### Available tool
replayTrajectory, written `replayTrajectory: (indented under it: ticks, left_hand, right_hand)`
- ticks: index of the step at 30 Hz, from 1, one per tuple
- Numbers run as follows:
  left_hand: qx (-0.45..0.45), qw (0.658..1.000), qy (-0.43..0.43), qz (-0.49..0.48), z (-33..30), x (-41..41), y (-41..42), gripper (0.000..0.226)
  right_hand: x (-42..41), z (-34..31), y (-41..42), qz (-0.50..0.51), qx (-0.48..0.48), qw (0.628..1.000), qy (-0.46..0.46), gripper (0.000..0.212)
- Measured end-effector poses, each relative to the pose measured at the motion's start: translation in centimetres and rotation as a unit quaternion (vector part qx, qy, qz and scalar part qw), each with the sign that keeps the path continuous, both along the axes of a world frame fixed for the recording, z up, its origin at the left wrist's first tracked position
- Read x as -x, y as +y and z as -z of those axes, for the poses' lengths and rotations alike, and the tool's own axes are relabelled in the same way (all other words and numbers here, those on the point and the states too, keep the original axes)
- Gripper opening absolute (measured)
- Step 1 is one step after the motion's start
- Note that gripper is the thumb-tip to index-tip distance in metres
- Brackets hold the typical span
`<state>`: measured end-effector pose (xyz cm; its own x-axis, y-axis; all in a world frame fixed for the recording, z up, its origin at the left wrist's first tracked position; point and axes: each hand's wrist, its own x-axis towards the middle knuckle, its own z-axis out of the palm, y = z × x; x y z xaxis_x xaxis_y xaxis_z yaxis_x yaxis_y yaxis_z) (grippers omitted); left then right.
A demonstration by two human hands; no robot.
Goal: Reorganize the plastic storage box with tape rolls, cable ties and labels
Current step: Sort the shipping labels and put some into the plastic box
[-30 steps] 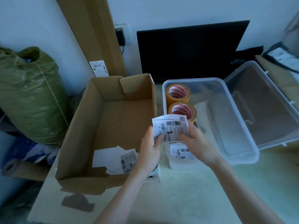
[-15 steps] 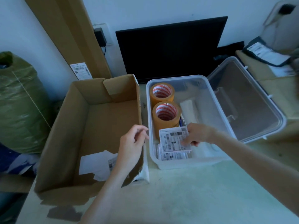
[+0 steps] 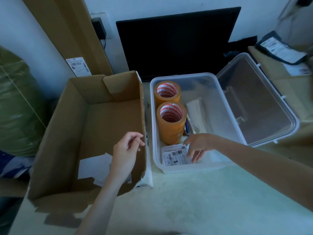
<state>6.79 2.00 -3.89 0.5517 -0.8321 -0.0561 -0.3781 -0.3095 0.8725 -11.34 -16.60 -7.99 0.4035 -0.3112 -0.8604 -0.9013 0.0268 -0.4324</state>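
A clear plastic storage box stands open on the table. Two stacks of tan tape rolls stand along its left wall. Beside them lie pens and a pale bundle. A small pile of barcode labels lies flat in the box's near left corner. My right hand is inside the box with fingers spread, its fingertips resting on the labels' right edge. My left hand hovers over the cardboard box, fingers loosely curled and holding nothing.
The storage box's clear lid leans open to the right. White papers lie on the cardboard box floor. A black monitor stands behind, a green sack at left, and parcels at far right.
Both hands held the label pile above the box a second ago. My right hand lowered it into the box's near corner and spread its fingers; my left hand let go and drew back left.
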Motion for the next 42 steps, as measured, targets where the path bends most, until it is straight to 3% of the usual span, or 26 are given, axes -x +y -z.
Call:
replayTrajectory:
  ticks: [4,8,14,19,23,28,35,42]
  left_hand:
    - [-0.002,1.000,-0.002,0.002,0.1,-0.4,0.2,0.016]
    - [-0.008,1.000,-0.009,0.013,-0.2,-1.3,0.8,0.016]
    - [-0.024,0.999,-0.047,0.007,-0.8,-4.1,1.7,0.016]
    - [-0.051,0.995,-0.081,0.004,-0.8,-6.9,3.2,0.015]
    - [-0.104,0.989,-0.104,0.017,0.3,-9.3,4.0,0.016]
    - [-0.218,0.964,-0.142,0.056,3.5,-12.1,4.4,0.034]
    - [-0.427,0.861,-0.231,0.153,8.2,-15.9,4.4,0.051]
    - [-0.447,0.847,-0.248,0.149,9.6,-17.8,4.6,0.070]
  right_hand:
    - [1.0,-1.6,0.0,0.026,0.053,0.998,-0.034,0.054]
    - [1.4,-3.7,0.5,0.103,0.082,0.980,-0.148,0.030]
    - [0.1,-7.8,3.8,0.206,0.066,0.911,-0.352,0.015]
    - [-3.2,-9.5,7.4,0.227,0.062,0.865,-0.443,0.014]
    - [-5.8,-9.1,10.0,0.210,0.085,0.861,-0.456,0.011]
    - [-8.5,-7.6,13.0,0.212,0.081,0.863,-0.452,0.014]
    - [-10.6,-6.2,14.6,0.200,0.101,0.878,-0.424,0.020]
    - [-11.2,-5.6,14.6,0.216,0.112,0.875,-0.418,0.021]
